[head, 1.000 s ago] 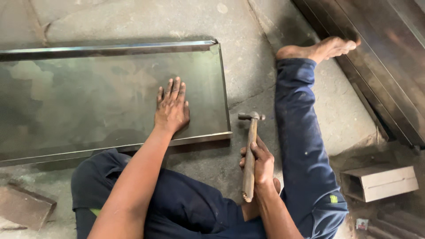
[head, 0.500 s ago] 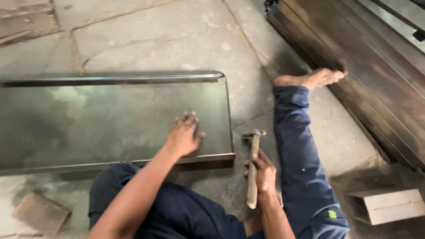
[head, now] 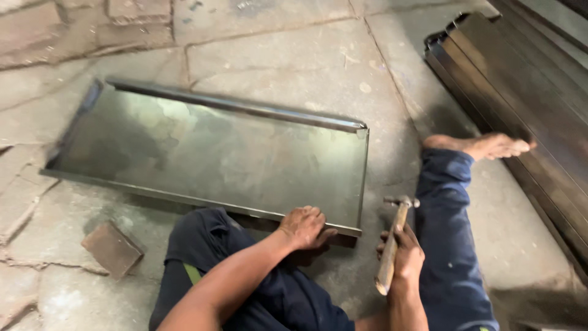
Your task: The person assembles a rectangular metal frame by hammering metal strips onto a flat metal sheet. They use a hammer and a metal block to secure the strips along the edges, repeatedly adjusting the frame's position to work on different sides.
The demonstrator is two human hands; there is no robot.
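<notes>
Concrete floor [head: 294,61] carries everything, cracked into slabs and grey with dust. Toward its lower left lies a small flat rust-brown metal plate [head: 112,248], square and tilted on one corner, well apart from both hands. Beside it, across the middle of the floor, rests the long shallow grey sheet-metal tray [head: 208,156] with folded-up edges; against the frame half a second ago it now sits skewed, its left end farther up and its whole left edge in sight where before it ran off the picture.

The left hand [head: 303,228] has slid from the tray's flat bottom to the near rim by its right corner, and its grip is closed over that folded lip, fingers curled on top; the thumb is hard to make out underneath. The right hand [head: 401,254] keeps a tight grip round the wooden-handled steel hammer [head: 395,236], head up and just beside the tray's near right corner, not touching it, much as before.

Dark blue trouser legs [head: 450,245] stretch to a bare foot [head: 484,146] near the stack of dark folded metal panels [head: 520,92], which runs off the right edge. The lower body and both forearms are cut off at the bottom.
</notes>
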